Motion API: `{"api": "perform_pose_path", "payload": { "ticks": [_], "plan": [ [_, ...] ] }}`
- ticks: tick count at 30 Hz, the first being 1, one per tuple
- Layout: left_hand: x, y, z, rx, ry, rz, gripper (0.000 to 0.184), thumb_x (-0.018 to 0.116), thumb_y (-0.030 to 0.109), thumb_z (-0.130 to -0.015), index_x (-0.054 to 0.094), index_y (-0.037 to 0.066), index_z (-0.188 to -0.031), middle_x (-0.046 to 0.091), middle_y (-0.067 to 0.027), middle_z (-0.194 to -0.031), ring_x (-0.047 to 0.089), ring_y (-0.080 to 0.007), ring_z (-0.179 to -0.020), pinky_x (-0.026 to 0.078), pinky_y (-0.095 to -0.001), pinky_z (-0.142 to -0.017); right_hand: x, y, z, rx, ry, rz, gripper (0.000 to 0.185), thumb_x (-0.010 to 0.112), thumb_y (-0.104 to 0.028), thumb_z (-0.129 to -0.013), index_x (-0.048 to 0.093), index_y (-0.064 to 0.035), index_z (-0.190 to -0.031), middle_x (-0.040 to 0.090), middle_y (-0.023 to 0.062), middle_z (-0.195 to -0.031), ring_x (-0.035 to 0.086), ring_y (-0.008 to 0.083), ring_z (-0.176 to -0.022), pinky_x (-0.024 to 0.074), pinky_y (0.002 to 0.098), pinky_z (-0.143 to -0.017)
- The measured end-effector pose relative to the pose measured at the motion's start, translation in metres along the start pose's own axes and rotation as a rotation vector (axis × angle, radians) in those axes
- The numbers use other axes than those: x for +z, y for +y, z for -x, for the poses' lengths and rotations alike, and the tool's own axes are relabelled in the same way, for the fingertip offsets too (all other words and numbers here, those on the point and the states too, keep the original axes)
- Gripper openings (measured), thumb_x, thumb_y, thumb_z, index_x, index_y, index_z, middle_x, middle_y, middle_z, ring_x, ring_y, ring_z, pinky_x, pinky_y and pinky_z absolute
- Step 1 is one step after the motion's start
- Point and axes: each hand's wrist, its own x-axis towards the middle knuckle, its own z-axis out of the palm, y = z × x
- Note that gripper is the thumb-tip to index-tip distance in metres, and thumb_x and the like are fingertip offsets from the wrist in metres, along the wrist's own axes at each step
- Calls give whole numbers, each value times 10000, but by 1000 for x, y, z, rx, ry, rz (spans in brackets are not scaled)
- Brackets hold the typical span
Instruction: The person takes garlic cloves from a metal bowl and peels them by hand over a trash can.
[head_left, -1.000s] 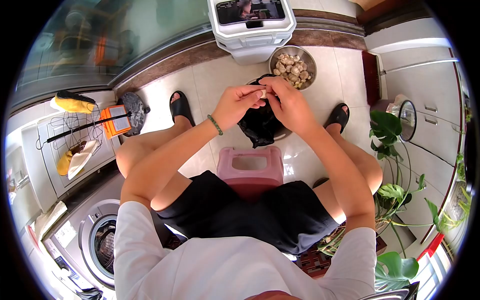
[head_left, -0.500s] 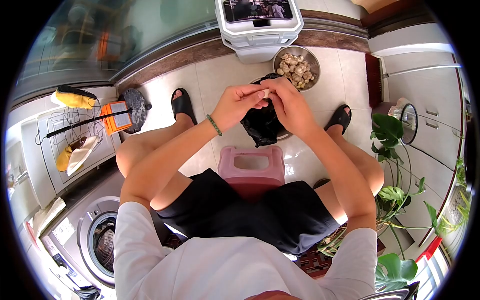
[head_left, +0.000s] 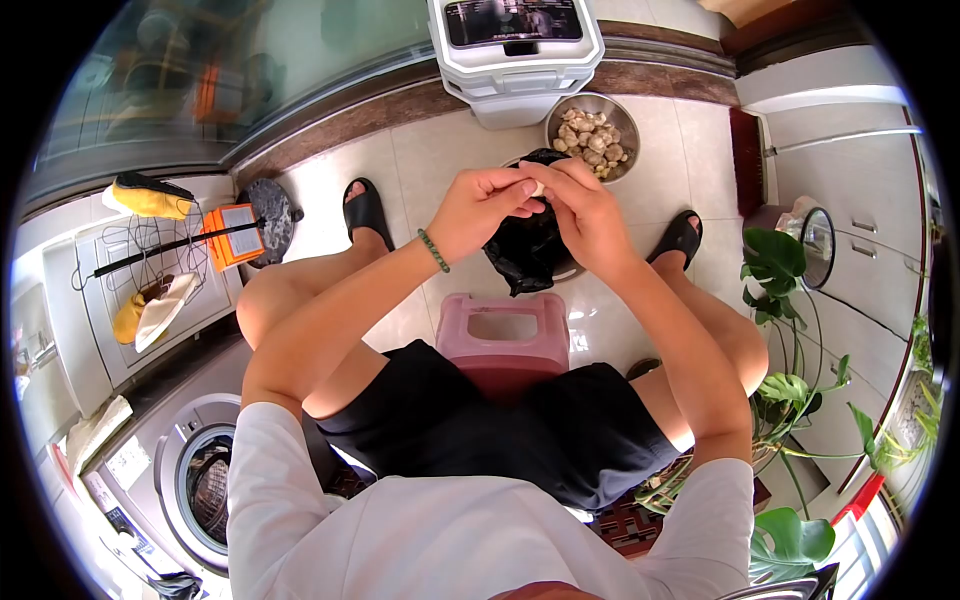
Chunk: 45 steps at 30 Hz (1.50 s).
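My left hand [head_left: 482, 208], with a green bead bracelet at the wrist, and my right hand [head_left: 587, 212] meet above a black plastic bag [head_left: 522, 255]. Between the fingertips of both hands is a small pale garlic clove [head_left: 538, 188], mostly covered by the fingers. The bag lines a round container whose rim is largely hidden under my hands. Just beyond my right hand, a steel bowl [head_left: 632, 125] holds several whole garlic bulbs [head_left: 594, 138].
A pink stool [head_left: 503, 352] stands between my legs. At the back is a grey-white bin [head_left: 520, 85] with a phone on its lid. A washing machine [head_left: 195, 480] and wire rack [head_left: 150, 240] are at left; leafy plants [head_left: 775, 260] and white cabinets [head_left: 850, 170] at right.
Both hands have shifted very slightly, with the fingers still pinched together at the clove. The bowl, bag and stool are where they were.
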Motion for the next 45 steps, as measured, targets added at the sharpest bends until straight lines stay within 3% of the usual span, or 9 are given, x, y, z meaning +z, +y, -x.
{"api": "perform_pose_path", "payload": {
  "ticks": [6, 12, 18, 20, 25, 29, 32, 45],
  "plan": [
    [5, -1, 0, -12, 2, -7, 305, 565, 185, -991, 629, -51, -1174, 681, -99, -1034, 680, -176, -946, 556, -290, -843, 0, 4, 7, -14, 36, -11, 552, 514, 191, -740, 642, -82, -1202, 590, 102, -942, 602, 276, -782, 493, 355, -674],
    [11, 3, -2, -47, 21, 40, 311, 566, 188, -991, 627, -53, -1177, 676, -106, -1059, 675, -182, -964, 554, -308, -860, 0, 7, 10, 6, 98, -54, 479, 521, 169, -804, 645, -73, -1199, 591, 113, -927, 598, 275, -778, 493, 346, -674],
    [15, 8, -7, -13, -18, 83, 344, 574, 198, -987, 603, -15, -1255, 665, -101, -1125, 663, -162, -974, 551, -290, -865, -7, 2, 7, 12, 138, -1, 406, 557, 105, -863, 573, -47, -1239, 582, 115, -938, 598, 256, -758, 500, 332, -692],
    [15, 9, -7, -1, -26, 81, 346, 571, 198, -989, 600, -15, -1260, 664, -101, -1129, 662, -160, -976, 550, -289, -865, -3, 0, 8, 84, 252, -144, 434, 581, 87, -867, 517, -58, -1271, 581, 111, -953, 599, 254, -768, 505, 330, -702],
    [19, 16, -8, 21, -58, 63, 339, 542, 181, -1003, 586, -10, -1280, 658, -97, -1167, 646, -155, -1000, 528, -306, -917, -7, 3, 8, -24, 241, -66, 450, 590, 87, -866, 502, -73, -1277, 583, 106, -960, 605, 243, -779, 508, 334, -699],
    [18, 13, -10, 83, -49, 11, 339, 567, 181, -991, 598, -28, -1256, 665, -97, -1137, 656, -141, -954, 546, -269, -847, -10, 4, 8, -101, 221, -39, 455, 586, 101, -855, 514, -80, -1266, 582, 98, -949, 601, 242, -763, 505, 338, -691],
    [16, 12, -10, 97, -55, -37, 330, 559, 172, -995, 600, -38, -1246, 671, -94, -1117, 660, -139, -931, 547, -266, -840, -7, 5, 11, -30, 204, -143, 473, 579, 120, -839, 525, -90, -1260, 579, 90, -931, 593, 258, -762, 501, 341, -686],
    [11, 13, -9, 72, -94, -125, 303, 534, 177, -1006, 627, -46, -1189, 678, -95, -1083, 672, -150, -907, 549, -263, -825, -16, -6, 9, -41, 63, -60, 551, 510, 141, -839, 518, -120, -1324, 559, 118, -898, 585, 280, -779, 496, 369, -696]
  ]
}}
